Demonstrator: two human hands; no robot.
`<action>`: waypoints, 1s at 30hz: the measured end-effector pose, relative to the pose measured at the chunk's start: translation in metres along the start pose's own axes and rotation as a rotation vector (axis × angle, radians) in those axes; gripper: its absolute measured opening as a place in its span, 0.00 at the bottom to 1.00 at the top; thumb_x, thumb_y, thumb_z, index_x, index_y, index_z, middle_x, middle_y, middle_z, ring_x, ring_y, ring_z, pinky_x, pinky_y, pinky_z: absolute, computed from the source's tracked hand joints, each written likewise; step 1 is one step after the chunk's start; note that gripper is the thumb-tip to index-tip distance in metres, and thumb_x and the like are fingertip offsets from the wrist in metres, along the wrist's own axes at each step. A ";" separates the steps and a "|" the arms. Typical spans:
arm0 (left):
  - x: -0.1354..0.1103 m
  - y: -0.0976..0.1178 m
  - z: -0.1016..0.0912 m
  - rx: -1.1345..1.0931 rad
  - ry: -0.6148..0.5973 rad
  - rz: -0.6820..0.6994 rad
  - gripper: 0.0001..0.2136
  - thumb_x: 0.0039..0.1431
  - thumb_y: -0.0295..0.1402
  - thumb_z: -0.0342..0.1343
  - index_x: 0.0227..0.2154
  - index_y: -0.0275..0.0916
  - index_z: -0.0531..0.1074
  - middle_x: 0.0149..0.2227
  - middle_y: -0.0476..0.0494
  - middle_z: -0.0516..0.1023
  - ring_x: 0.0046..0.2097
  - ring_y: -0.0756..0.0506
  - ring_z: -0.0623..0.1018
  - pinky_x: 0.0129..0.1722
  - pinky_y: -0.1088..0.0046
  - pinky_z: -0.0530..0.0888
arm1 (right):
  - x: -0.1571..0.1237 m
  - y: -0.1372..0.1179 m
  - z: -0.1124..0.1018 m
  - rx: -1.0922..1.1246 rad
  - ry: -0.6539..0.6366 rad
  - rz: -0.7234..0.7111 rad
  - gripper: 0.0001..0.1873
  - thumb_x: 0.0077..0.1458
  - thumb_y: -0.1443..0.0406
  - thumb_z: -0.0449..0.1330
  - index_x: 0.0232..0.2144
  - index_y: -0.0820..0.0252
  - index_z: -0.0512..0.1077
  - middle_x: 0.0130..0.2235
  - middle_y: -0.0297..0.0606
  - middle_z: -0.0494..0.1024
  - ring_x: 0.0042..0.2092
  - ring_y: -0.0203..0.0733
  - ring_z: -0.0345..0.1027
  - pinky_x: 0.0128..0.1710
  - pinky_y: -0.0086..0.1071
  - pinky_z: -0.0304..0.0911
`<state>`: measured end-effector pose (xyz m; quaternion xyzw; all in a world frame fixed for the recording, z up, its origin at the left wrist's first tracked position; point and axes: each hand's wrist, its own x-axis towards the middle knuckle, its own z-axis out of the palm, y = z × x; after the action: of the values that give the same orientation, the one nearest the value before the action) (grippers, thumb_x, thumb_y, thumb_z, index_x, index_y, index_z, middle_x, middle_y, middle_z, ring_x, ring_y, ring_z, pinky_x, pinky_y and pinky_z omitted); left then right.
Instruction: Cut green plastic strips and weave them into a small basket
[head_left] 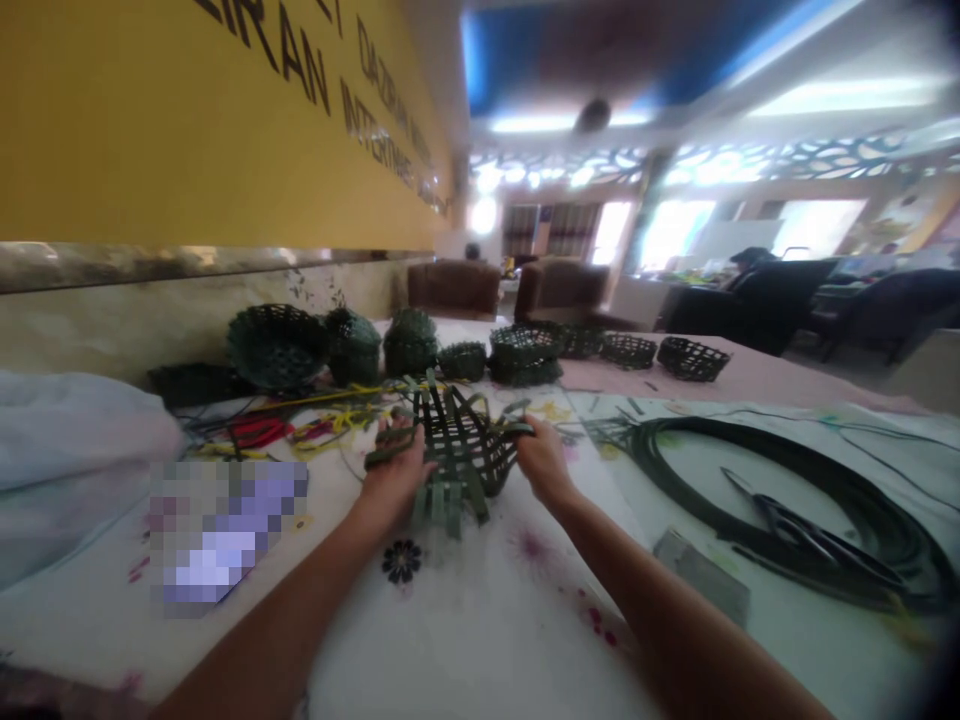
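Gripping from the left, the left hand (394,470) closes on loose strips of the half-woven basket (459,448), which sits mid-table; the right hand (541,462) pinches its right rim. Unwoven ends could spring loose if either hold slackens. Cords (337,418) crowd the left, a coil (817,480) the right; bare cloth (487,620) lies nearer.

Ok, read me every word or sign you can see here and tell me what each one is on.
"IRAN": black capitals on the yellow sign, with the start cut off at the left.
"INTERNA": further along the same line of the sign; the rest blurs out.
"DAZIRAN": on the line above, a doubtful reading.
Pixelated patch on the table: unreadable.
Half-woven basket and finished baskets: no text.
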<state>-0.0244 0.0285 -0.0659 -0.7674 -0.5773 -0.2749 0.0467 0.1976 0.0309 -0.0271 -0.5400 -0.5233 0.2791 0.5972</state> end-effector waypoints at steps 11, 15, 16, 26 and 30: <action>0.022 -0.034 -0.006 -0.605 0.098 -0.464 0.21 0.51 0.28 0.58 0.50 0.31 0.72 0.68 0.27 0.54 0.70 0.34 0.51 0.68 0.57 0.47 | 0.003 0.009 -0.003 0.159 -0.032 0.267 0.06 0.34 0.66 0.52 0.20 0.59 0.69 0.13 0.26 0.60 0.15 0.32 0.47 0.15 0.28 0.38; 0.022 -0.052 -0.008 -0.751 0.108 -0.564 0.18 0.56 0.37 0.56 0.49 0.39 0.74 0.66 0.32 0.62 0.69 0.36 0.57 0.66 0.52 0.54 | 0.004 0.009 -0.004 0.206 -0.031 0.305 0.04 0.35 0.66 0.53 0.20 0.59 0.67 0.15 0.29 0.65 0.14 0.30 0.47 0.14 0.27 0.38; 0.020 -0.054 -0.008 -0.785 0.112 -0.582 0.18 0.58 0.39 0.55 0.50 0.40 0.74 0.65 0.33 0.62 0.68 0.36 0.58 0.65 0.51 0.56 | 0.004 0.010 -0.004 0.214 -0.030 0.313 0.04 0.36 0.66 0.54 0.20 0.59 0.67 0.15 0.29 0.65 0.14 0.30 0.47 0.13 0.27 0.38; 0.003 -0.054 0.004 -0.798 0.076 -0.618 0.26 0.67 0.47 0.42 0.62 0.40 0.63 0.70 0.41 0.53 0.70 0.44 0.52 0.68 0.61 0.51 | 0.009 0.023 -0.005 0.229 -0.034 0.426 0.03 0.39 0.67 0.57 0.23 0.61 0.68 0.18 0.32 0.71 0.14 0.27 0.46 0.12 0.24 0.37; 0.003 -0.061 0.020 -0.613 0.042 -0.570 0.24 0.67 0.40 0.43 0.61 0.36 0.64 0.69 0.38 0.54 0.71 0.44 0.50 0.69 0.61 0.48 | 0.013 0.034 -0.007 0.206 -0.023 0.503 0.03 0.42 0.66 0.58 0.23 0.60 0.66 0.20 0.33 0.72 0.14 0.26 0.46 0.12 0.23 0.38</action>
<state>-0.0717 0.0588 -0.0967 -0.5496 -0.6569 -0.4515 -0.2501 0.2160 0.0491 -0.0539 -0.5864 -0.3483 0.4765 0.5548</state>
